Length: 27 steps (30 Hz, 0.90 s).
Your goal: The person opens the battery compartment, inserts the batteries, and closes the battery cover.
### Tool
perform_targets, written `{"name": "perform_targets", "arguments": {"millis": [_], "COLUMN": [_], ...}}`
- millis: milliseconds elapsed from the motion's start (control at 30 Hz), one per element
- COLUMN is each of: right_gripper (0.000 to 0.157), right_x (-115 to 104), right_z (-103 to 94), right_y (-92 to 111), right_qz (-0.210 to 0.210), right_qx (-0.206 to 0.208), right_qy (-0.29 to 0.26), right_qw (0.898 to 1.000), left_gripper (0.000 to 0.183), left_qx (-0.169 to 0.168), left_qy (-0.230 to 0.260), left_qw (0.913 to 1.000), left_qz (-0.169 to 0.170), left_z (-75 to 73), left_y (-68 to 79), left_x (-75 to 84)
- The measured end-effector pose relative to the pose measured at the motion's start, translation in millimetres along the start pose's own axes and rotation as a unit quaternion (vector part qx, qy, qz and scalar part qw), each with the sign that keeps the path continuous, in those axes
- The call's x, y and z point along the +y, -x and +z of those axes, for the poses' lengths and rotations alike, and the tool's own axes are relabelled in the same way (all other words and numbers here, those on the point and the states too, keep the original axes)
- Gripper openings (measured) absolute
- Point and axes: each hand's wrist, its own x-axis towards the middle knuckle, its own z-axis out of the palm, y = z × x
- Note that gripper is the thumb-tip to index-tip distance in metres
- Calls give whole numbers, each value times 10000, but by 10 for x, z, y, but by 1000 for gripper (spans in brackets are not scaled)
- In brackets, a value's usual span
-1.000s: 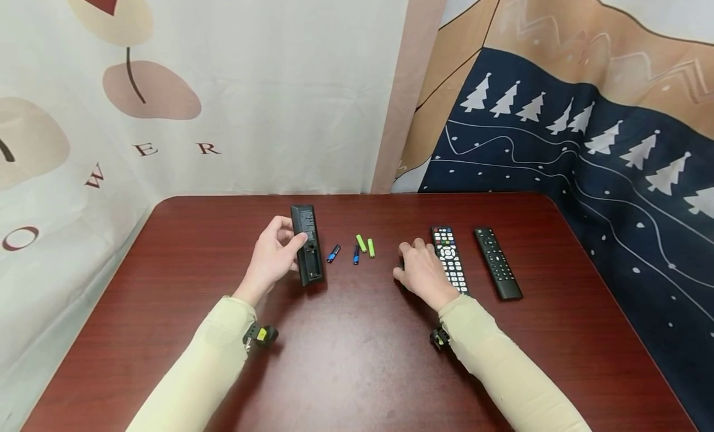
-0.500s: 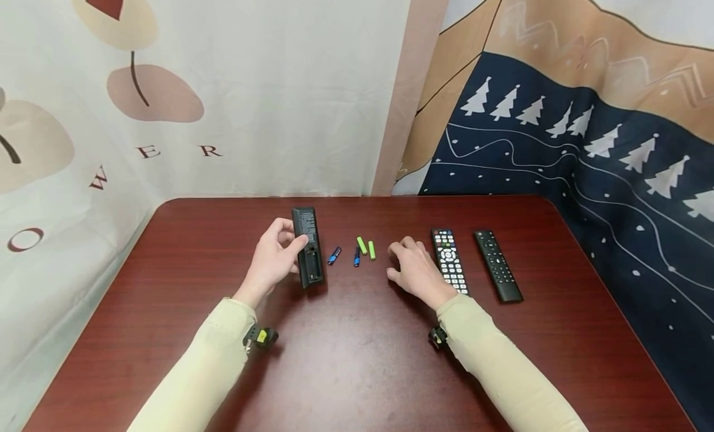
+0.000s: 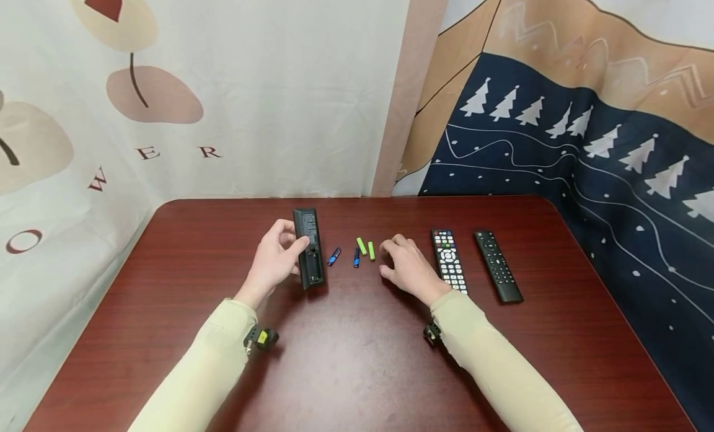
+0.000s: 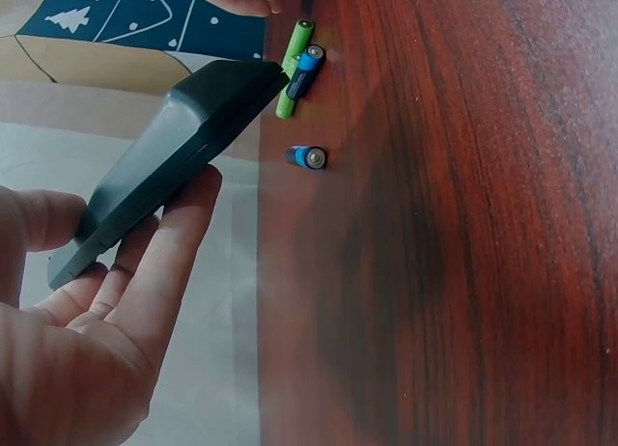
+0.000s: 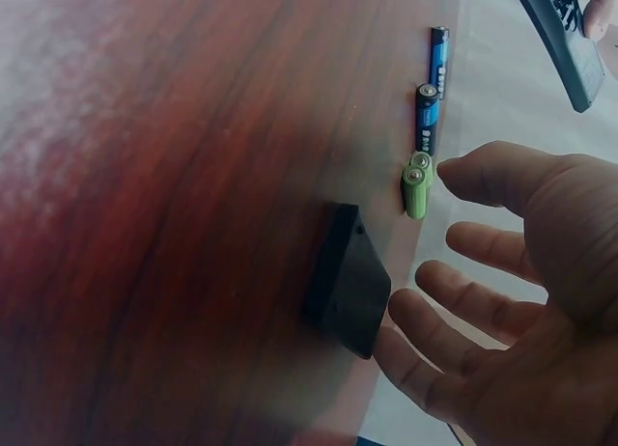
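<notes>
My left hand (image 3: 271,258) grips a black remote control (image 3: 305,224), thumb on its back and fingers behind. The remote is held tilted above the table, its battery compartment (image 3: 313,268) uncovered and facing the head camera. Right of it lie two blue batteries (image 3: 334,256) and two green batteries (image 3: 371,251). My right hand (image 3: 409,268) hovers just right of the green batteries, fingers loosely bent and holding nothing. In the right wrist view, a small flat black piece (image 5: 355,287), resembling a battery cover, lies beneath its fingers; the hand hides it from the head camera.
A black remote with white buttons (image 3: 448,255) lies right of my right hand, its lower end partly behind the wrist. Farther right lies another black remote (image 3: 496,264). The brown table (image 3: 346,370) ends at the back against a pale curtain (image 3: 279,110).
My right hand has moved left, away from the white-buttoned remote and closer to the green batteries. The left hand holds the remote almost still.
</notes>
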Motion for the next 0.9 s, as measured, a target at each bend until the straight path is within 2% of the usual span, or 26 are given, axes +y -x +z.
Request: {"name": "perform_targets", "arguments": {"millis": [567,900], "right_gripper": [37,45], "right_x": [-57,-71], "right_z": [53,93], "right_y": [-149,-236], "right_qz": [53,291], "right_qx": [-165,-346], "right_qy": [-32,129], "right_qw": [9998,9989], "left_gripper": [26,27], "left_qx": [-3,8], "left_qy": [-14,28], "left_qw": [10000,10000], "left_qz": [-30,-4], "left_z": [5,1], "left_y": [-6,-8], "left_x": [20,8]}}
